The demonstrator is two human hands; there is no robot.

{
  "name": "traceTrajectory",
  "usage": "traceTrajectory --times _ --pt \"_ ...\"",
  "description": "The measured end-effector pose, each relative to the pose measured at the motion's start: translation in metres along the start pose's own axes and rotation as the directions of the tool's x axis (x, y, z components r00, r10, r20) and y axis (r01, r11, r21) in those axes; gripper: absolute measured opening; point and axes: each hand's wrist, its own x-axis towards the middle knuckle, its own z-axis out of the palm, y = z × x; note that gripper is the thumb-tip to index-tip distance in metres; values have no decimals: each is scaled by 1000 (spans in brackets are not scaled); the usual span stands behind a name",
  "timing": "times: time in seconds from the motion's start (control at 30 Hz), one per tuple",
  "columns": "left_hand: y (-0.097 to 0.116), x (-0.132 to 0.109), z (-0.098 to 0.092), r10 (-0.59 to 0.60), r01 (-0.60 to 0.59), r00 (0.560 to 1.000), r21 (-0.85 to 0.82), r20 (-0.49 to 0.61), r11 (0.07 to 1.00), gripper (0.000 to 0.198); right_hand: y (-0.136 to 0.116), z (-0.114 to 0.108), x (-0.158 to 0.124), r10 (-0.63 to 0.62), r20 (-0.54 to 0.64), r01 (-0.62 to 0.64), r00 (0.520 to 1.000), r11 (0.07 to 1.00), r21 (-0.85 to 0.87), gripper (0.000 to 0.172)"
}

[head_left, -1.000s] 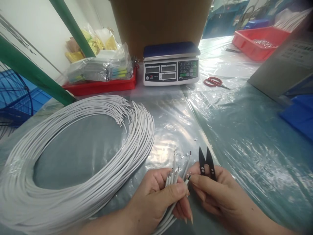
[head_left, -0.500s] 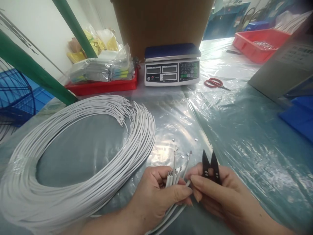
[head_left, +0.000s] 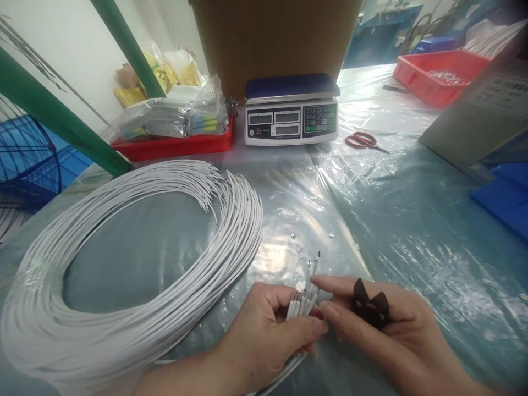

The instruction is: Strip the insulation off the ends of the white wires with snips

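My left hand (head_left: 268, 335) is closed round a bundle of white wires (head_left: 303, 302), their cut ends pointing up between thumb and fingers. Two of the wires stick up higher than the rest. Beside it, my right hand (head_left: 388, 324) holds small black thread snips (head_left: 371, 305) in its palm, blades tilted up and apart. The right thumb and forefinger are spread on either side of the wire ends, close to the bundle; whether they touch a wire I cannot tell. A few small shiny metal bits (head_left: 293, 235) lie on the plastic sheet beyond the hands.
A big coil of white wire (head_left: 243, 231) lies on the left. Behind stand a counting scale (head_left: 291, 118), a red tray (head_left: 173, 146) of bagged parts and a cardboard box (head_left: 272, 38). Red-handled scissors (head_left: 365, 141) and a red bin (head_left: 441, 82) are to the right.
My right hand has shifted slightly right and its forefinger has stretched out towards the wire tips. The snips have tipped lower into the palm. The left hand has moved slightly right.
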Motion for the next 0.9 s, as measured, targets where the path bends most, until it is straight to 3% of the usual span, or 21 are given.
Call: traceTrajectory --times 0.07,0.2,0.3,0.43,0.57,0.67,0.77,0.9 --pt "-1 0 0 -2 1 1000 -30 -17 1000 14 -2 1 1 17 -7 -17 1000 998 57 18" --pt "1 0 2 -19 2 992 -133 -128 991 22 -4 4 2 176 -30 -171 984 978 122 11" --pt "3 0 3 -53 32 991 -174 -121 984 25 -2 5 0 235 -129 -224 963 970 93 13" --pt "6 1 5 -64 46 995 -203 -81 978 30 -2 4 -2 174 -187 -167 967 985 52 13" --pt "7 0 5 -90 83 995 -193 -29 978 33 -2 5 -7 16 -206 -13 978 1000 16 23" --pt "7 -2 3 -54 45 998 -195 -43 980 31 0 5 -9 -45 -225 48 973 999 4 26" --pt "7 -3 1 -2 -8 999 -188 -49 982 27 0 2 -6 -22 -104 26 994 999 39 18" --pt "7 -4 1 -34 36 999 -133 21 990 30 -2 -4 1 42 138 -54 989 995 83 18"
